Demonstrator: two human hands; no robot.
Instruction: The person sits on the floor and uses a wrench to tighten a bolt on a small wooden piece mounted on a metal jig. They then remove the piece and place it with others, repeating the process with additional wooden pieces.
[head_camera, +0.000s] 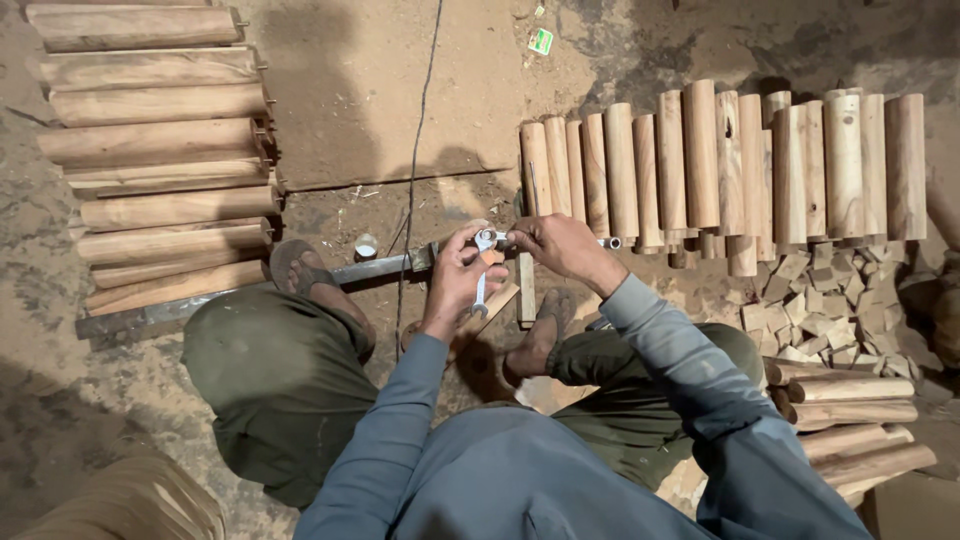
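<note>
- The left hand (458, 272) is closed around a small wrench (482, 270), fingers curled on its shaft; the wrench's open jaw end sits up by the fingertips and its ring end hangs down below the palm.
- The right hand (560, 245) is closed in a grip over a thin metal rod (610, 242), whose round end sticks out to the right of the knuckles.
- The two hands meet just in front of the person, the head of the wrench touching or just beside the near end of the rod; the exact joint is hidden by the fingers.
- Under the hands a short wooden block (525, 290) stands on the dirt floor (400, 110), and a long flat metal bar (370, 268) runs off to the left.
- The person squats, both feet in sandals: one sandal (295, 265) on the left by the bar, the other foot just below the right hand.
- A small round white cap (366, 246) lies on the floor just beside the bar.
- A thin cord (418, 150) runs down the floor toward the hands.
- Beyond the hands a row of upright-lying turned wooden pegs (720, 165) is laid side by side.
- On the left a stack of longer wooden pieces (160, 150) lies crosswise.
- To the right lie small wood offcuts (820, 300), and more pegs near the right knee.
</note>
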